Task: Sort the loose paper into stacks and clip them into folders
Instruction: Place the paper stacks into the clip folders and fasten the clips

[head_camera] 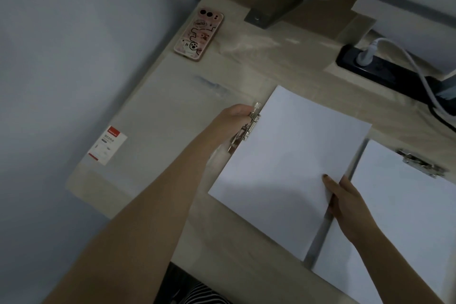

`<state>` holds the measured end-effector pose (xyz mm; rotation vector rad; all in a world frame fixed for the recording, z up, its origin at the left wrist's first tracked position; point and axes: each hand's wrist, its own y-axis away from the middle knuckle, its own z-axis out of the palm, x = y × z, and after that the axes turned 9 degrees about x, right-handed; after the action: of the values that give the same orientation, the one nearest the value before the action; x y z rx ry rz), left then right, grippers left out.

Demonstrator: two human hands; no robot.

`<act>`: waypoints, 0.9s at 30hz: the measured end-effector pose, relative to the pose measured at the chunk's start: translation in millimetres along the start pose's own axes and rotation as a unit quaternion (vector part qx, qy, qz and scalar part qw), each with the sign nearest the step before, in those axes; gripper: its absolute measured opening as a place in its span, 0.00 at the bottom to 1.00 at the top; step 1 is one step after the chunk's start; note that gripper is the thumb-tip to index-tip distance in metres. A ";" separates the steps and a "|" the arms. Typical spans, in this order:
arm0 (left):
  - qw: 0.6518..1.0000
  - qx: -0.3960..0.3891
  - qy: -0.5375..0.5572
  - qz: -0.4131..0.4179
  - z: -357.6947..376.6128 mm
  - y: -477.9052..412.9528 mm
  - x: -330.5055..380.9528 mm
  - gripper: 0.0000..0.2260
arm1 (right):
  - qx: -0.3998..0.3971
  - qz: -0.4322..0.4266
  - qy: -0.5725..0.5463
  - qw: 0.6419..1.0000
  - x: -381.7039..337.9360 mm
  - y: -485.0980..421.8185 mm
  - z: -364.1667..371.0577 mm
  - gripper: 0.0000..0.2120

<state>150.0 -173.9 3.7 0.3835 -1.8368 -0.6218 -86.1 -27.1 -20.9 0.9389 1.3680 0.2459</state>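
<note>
A stack of white paper (288,155) lies at an angle in the middle of the desk. A metal clip (246,128) sits at the stack's upper left edge. My left hand (234,116) grips that clip with curled fingers. My right hand (345,200) pinches the paper's lower right edge, thumb on top. To the right lies a second white stack (394,217) under its own metal clip (422,164). A clear folder (158,116) with a red and white label (108,144) lies flat on the left part of the desk.
A pink phone (199,33) lies face down at the back left. A black power strip (380,68) with a white plug and cable (419,69) sits at the back right. A shelf bracket (261,17) stands at the back. The wooden desk (283,61) ends against a grey wall on the left.
</note>
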 end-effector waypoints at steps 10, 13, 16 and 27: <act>1.000 -0.005 -0.013 0.005 2.7 0.2 3.9 0.16 | 0.007 -0.006 0.023 1.000 -4.0 0.3 3.1 0.07; 1.000 -0.006 0.002 0.003 3.6 0.0 5.8 0.17 | 0.004 -0.003 0.012 1.000 -2.6 1.3 4.3 0.07; 0.999 -0.007 0.040 -0.006 3.6 0.0 6.5 0.17 | 0.002 -0.002 0.005 1.000 -2.5 2.9 5.7 0.08; 0.997 0.049 0.059 0.011 -6.2 9.7 0.2 0.03 | 0.011 -0.003 -0.005 1.000 -3.2 3.4 8.5 0.08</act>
<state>156.1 -167.6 11.2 0.4539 -1.7606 -0.4857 -78.0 -30.7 -16.9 0.9526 1.3666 0.2227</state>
